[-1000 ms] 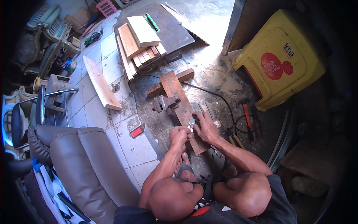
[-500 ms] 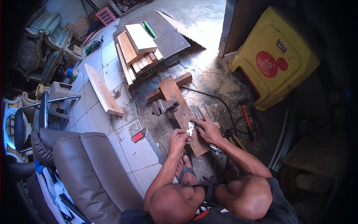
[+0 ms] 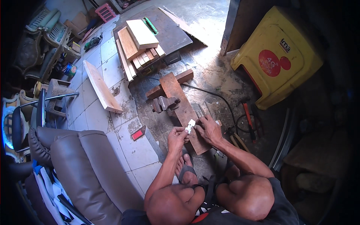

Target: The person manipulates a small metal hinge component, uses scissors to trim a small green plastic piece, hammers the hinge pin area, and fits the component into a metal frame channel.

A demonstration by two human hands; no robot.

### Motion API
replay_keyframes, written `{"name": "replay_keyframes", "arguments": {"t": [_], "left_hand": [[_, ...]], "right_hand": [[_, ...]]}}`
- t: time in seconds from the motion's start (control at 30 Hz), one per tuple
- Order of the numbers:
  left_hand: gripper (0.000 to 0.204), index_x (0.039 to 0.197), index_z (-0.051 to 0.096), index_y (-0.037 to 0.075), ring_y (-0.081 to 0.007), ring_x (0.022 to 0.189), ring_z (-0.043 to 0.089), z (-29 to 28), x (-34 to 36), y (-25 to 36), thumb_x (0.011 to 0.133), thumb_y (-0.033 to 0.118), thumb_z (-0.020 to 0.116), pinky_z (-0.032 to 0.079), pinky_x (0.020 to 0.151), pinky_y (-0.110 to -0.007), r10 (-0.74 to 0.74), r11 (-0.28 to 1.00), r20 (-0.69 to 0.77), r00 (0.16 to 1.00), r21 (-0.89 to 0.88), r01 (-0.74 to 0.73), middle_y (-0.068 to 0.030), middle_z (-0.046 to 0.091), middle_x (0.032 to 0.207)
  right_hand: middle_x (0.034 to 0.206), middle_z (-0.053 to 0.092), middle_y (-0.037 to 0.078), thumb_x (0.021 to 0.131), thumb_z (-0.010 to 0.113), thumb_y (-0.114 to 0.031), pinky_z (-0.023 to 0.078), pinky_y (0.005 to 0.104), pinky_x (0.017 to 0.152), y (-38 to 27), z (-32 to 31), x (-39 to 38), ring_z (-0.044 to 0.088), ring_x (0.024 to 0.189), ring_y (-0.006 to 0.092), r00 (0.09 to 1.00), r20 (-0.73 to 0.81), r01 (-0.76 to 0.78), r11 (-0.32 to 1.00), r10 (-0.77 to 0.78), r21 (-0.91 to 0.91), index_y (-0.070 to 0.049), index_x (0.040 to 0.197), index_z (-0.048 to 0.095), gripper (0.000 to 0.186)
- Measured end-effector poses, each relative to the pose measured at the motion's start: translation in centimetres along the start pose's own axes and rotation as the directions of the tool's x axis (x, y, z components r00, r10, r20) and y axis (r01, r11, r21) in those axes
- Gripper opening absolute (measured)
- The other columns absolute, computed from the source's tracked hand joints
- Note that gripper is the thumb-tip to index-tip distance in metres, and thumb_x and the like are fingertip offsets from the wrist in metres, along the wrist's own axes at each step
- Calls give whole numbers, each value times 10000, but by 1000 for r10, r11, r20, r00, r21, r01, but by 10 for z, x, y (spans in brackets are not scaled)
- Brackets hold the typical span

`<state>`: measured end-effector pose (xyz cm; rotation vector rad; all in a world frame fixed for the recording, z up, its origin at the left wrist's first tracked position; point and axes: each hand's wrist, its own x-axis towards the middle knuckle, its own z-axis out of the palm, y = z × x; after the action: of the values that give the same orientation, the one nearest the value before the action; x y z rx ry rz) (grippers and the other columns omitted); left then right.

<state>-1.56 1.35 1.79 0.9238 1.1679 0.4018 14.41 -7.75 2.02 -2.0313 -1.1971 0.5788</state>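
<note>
head view, left hand (image 3: 177, 139) pinching small pale piece (image 3: 191, 125) by its near end, piece over wooden plank (image 3: 174, 88), right hand (image 3: 209, 130) just beside it, fingers curled, can't tell if gripping, metal vise (image 3: 161, 104) beyond hands

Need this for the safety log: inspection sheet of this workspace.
Surface: brown wooden plank over a wooden crosspiece; metal vise at the plank's left edge.
Job's things: small whitish piece, held above the plank; material unclear.
Clutter: red-handled hammer on the floor; loose board on the tiles.
Hands: left hand pinches the piece; right hand close beside it, contact unclear.
Cables: black cable curving across the floor near the hammer.
Surroundings: yellow plastic stool right, brown padded seat left, dark table with boards ahead.
</note>
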Motion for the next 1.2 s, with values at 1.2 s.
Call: {"name": "replay_keyframes", "arguments": {"t": [1.2], "left_hand": [[253,1140,534,33,-194,790,710,-1,-4,11,933,69,676,600,683,-291,-70,973,-23,997,-221,63,-127,700,977]], "right_hand": [[1025,581,175,876,718,-189,525,453,787,-5,-5,5,633,920,375,1000,30,-1,997,-1,76,-91,1109,650,261]]}}
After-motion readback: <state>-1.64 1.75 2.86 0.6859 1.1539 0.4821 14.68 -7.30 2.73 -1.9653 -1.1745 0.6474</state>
